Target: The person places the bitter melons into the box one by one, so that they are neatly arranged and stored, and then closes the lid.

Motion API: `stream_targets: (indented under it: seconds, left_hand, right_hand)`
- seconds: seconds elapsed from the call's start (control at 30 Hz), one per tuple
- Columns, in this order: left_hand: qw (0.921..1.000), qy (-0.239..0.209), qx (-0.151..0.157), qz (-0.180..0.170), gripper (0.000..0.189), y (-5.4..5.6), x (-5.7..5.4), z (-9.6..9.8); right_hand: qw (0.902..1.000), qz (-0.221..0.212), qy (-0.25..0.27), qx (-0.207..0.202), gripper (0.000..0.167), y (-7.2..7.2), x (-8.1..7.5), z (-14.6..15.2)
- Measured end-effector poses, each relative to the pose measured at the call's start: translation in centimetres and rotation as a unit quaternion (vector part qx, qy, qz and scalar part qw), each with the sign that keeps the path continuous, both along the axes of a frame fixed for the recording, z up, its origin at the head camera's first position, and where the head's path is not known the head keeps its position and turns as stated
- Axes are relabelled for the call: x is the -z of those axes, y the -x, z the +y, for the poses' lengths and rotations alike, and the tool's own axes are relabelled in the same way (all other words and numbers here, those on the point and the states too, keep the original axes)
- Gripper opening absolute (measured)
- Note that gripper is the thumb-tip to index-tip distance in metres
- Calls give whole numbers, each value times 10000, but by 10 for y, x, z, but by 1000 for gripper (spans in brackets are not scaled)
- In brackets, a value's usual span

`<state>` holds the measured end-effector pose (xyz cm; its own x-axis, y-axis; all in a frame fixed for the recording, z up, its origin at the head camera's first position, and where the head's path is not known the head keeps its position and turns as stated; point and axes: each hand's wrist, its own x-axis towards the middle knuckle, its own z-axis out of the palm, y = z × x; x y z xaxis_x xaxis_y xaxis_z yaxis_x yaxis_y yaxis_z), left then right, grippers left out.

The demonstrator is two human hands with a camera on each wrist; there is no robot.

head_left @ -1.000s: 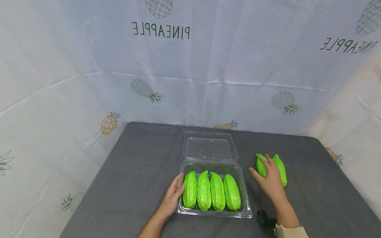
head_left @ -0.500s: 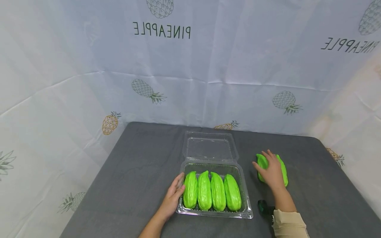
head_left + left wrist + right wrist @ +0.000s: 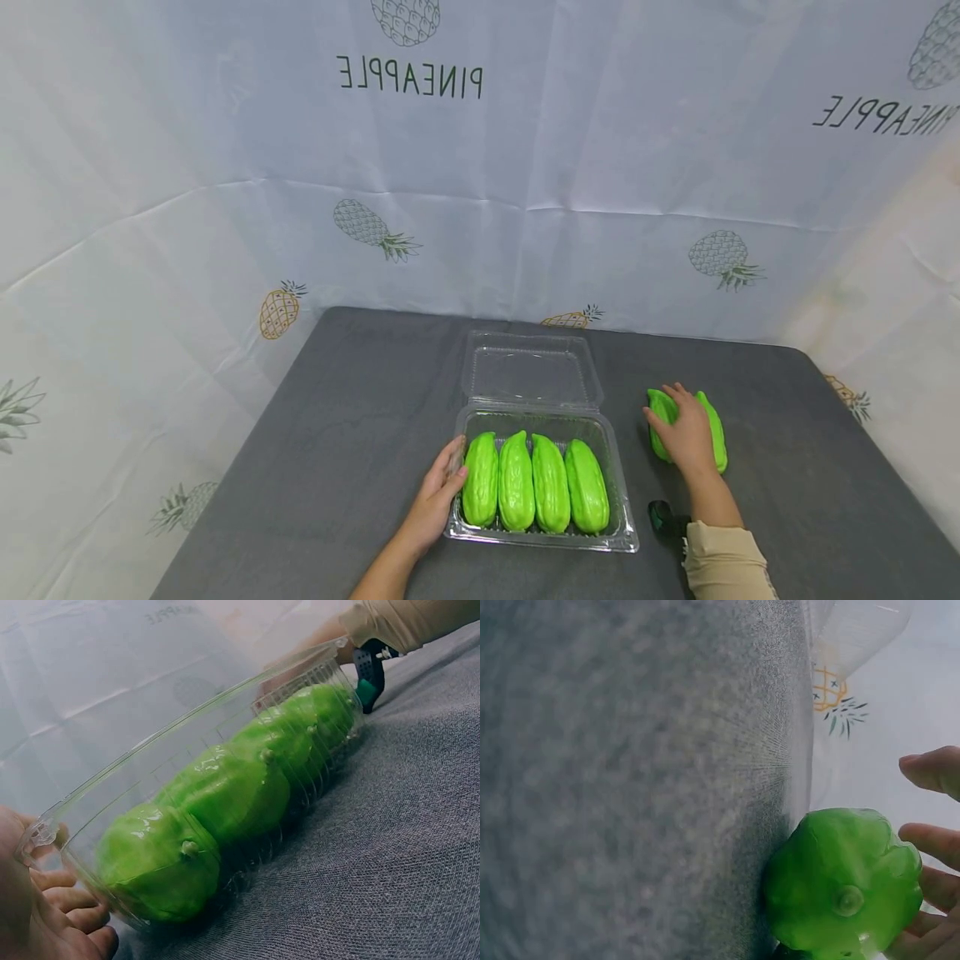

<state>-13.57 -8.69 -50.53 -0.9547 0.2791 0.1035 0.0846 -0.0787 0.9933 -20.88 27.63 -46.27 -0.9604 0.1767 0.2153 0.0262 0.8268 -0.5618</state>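
A clear plastic clamshell container (image 3: 540,538) lies on the table with its lid (image 3: 531,371) folded back. Several bright green bitter melons (image 3: 514,483) sit side by side in it. My left hand (image 3: 435,496) grips its left wall, thumb over the rim and fingers outside. On the right, two more bitter melons (image 3: 717,437) lie close together. My right hand (image 3: 688,437) reaches over them, partly hiding both. In the right wrist view, the fingers (image 3: 934,844) lie against the far side of a bitter melon (image 3: 844,885), with the thumb apart from it.
A dark grey cloth covers the table (image 3: 360,400). Beyond its far edge hangs a white curtain (image 3: 480,167) printed with pineapples. A black wrist-worn device (image 3: 663,518) sits beneath the right wrist, between the container and the beige sleeve (image 3: 727,558).
My right hand has shifted slightly right and farther over the two loose bitter melons. The left hand has kept its grip on the container, which stays in place.
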Motion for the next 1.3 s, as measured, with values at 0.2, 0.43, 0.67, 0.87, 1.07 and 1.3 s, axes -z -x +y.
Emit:
stream_targets:
  seconds: [0.2,0.43,0.67,0.87,1.07,1.3]
  left_hand:
    - [10000,-19,9,4,56,1,1,0]
    - [10000,-19,9,-4,55,1,1,1]
    - [10000,41,-24,-20,56,2,0,2]
    - [10000,15,-82,38,54,2,2,1]
    - [9999,27,-130,55,54,1,3,1]
    - [9999,15,-110,16,54,0,2,1]
  right_hand:
    - [9997,-219,109,27,54,1,1,0]
    - [9992,-350,194,-15,54,0,4,2]
    - [9997,-213,140,-66,52,3,10,4]
    - [9987,-411,236,-181,54,5,15,-2]
    - [9975,-417,457,-355,56,7,22,-4]
    - [9938,-733,606,-574,58,6,24,-3]
